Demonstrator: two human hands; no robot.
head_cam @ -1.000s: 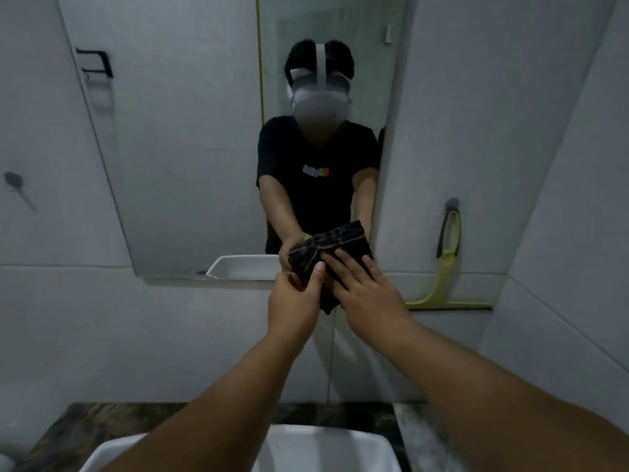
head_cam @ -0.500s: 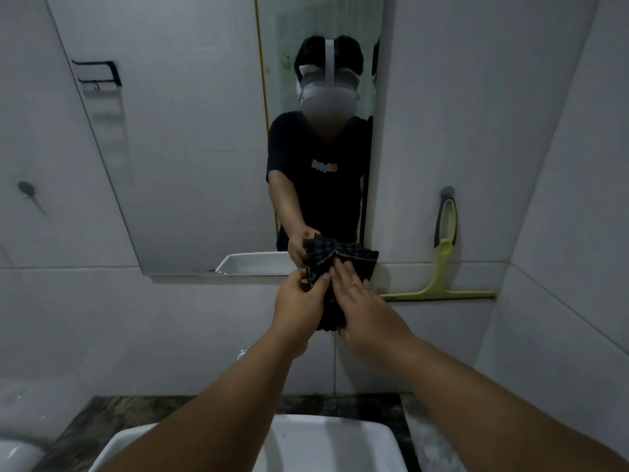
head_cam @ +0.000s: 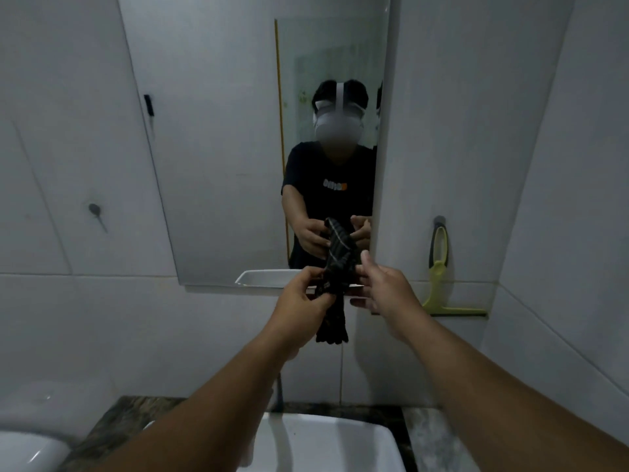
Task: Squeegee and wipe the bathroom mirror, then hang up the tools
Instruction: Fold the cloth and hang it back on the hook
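A dark checked cloth (head_cam: pixel 335 284) hangs bunched in front of the mirror's lower right corner. My left hand (head_cam: pixel 301 301) pinches it at mid height. My right hand (head_cam: pixel 384 287) is just to its right with the fingers spread, off the cloth. The mirror (head_cam: pixel 218 148) fills the wall ahead and shows a person in a black shirt holding the same cloth. A yellow-green squeegee (head_cam: pixel 439 281) hangs from a grey wall hook (head_cam: pixel 439 220) on the right, its blade lying level along the tile line.
A white basin (head_cam: pixel 326 441) sits below my arms on a dark marbled counter (head_cam: pixel 112 427). A small dark hook (head_cam: pixel 94 209) is on the left wall. A white rounded fixture (head_cam: pixel 27 451) shows at the bottom left. The right wall stands close.
The cloth was pressed flat by both hands; now it hangs bunched from my left hand alone. My right hand has come off it and opened. The view has tilted upward.
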